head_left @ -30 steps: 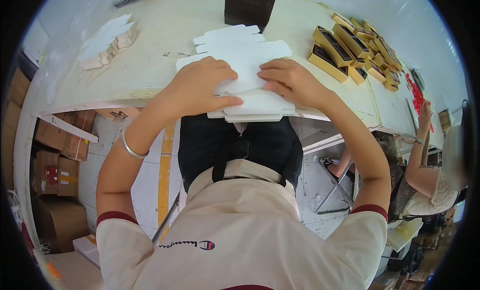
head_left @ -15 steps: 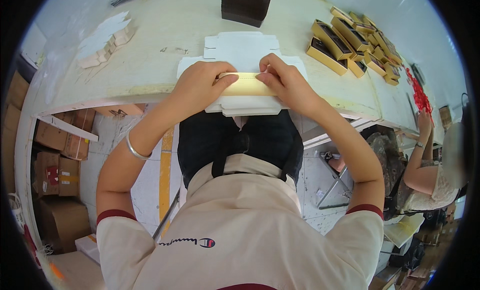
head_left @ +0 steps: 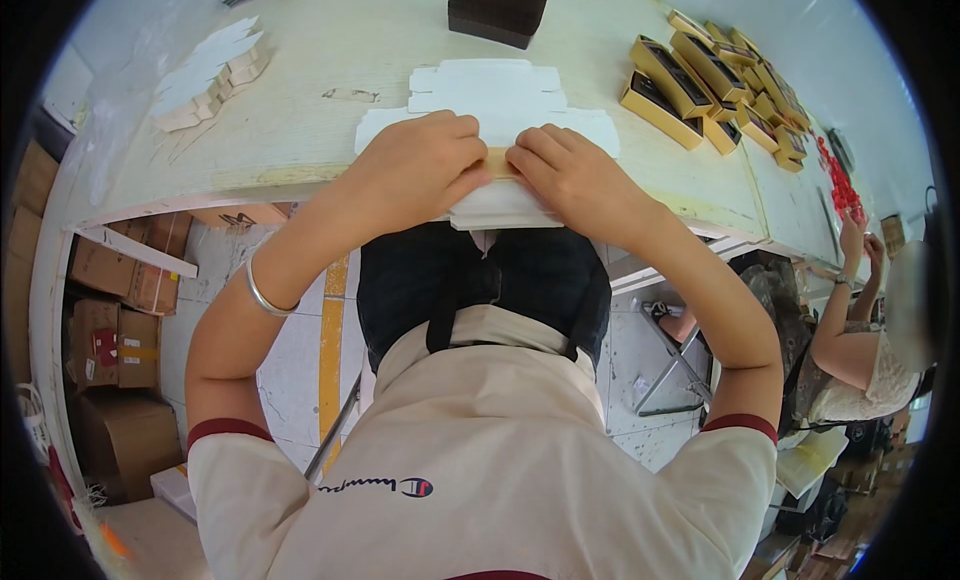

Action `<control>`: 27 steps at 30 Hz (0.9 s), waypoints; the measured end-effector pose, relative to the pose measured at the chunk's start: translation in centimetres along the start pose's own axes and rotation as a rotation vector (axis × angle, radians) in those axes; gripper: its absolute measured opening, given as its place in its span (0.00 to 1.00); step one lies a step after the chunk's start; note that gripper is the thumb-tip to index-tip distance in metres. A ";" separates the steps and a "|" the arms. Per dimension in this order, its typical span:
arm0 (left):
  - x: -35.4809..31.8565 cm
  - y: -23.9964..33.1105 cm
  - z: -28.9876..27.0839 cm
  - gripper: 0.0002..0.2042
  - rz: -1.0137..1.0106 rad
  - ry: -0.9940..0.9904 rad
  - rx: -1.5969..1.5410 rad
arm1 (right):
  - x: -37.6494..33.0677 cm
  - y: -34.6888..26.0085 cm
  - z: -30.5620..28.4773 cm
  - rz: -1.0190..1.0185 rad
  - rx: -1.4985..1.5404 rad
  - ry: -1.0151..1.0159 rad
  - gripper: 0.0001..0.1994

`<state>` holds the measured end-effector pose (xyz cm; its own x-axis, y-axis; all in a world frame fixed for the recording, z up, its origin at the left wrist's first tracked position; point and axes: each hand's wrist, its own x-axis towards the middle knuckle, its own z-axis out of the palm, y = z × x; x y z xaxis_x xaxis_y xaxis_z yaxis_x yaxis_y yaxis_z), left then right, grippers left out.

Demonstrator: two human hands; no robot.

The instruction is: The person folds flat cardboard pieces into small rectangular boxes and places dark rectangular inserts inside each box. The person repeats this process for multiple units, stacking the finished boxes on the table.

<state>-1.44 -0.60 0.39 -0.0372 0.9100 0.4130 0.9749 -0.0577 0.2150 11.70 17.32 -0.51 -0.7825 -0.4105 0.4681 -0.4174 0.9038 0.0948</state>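
At the table's near edge, my left hand [head_left: 425, 170] and my right hand [head_left: 575, 175] face each other with curled fingers. Both are closed on a gold card piece [head_left: 499, 164], of which only a narrow band shows between them. White flat die-cut box blanks [head_left: 487, 85] lie beneath, their tabbed flaps reaching out on the far side. Pale flaps [head_left: 505, 205] also stick out past the table edge, over my lap. My fingertips and most of the gold surface are hidden by the hands.
A dark brown block [head_left: 498, 10] stands beyond the blanks. Folded white blanks [head_left: 212, 75] are stacked at left. Several gold boxes [head_left: 665, 110] with dark contents are piled at right. Farther right, a co-worker's hands [head_left: 855, 235] are near red ribbon-like material [head_left: 838, 180]. Cardboard cartons [head_left: 100, 345] fill the lower left.
My fingers have curled over the gold card, covering more of it; its wide face no longer shows. The co-worker's second hand has come into sight.
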 end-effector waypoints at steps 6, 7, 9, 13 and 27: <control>1.6 -2.0 1.2 0.09 -0.127 -0.002 0.053 | 2.2 2.1 -0.1 0.260 0.182 -0.227 0.07; 2.1 -2.5 1.1 0.09 -0.190 -0.062 0.045 | 3.0 2.4 -0.3 0.327 0.257 -0.292 0.06; 2.9 -2.9 1.0 0.10 -0.311 -0.179 0.031 | 4.5 3.2 -0.8 0.461 0.405 -0.419 0.08; 2.8 -2.6 0.3 0.11 -0.126 0.126 0.222 | 4.8 4.2 -1.6 0.461 0.496 -0.467 0.11; 2.5 1.3 -2.4 0.25 -0.592 0.287 -0.985 | 2.8 -0.2 -5.3 0.302 0.667 0.352 0.14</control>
<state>-0.81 0.59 3.80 -0.5961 0.7834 0.1758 0.2042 -0.0639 0.9768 12.03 16.60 5.45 -0.7606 0.0028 0.6493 -0.4857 0.6612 -0.5718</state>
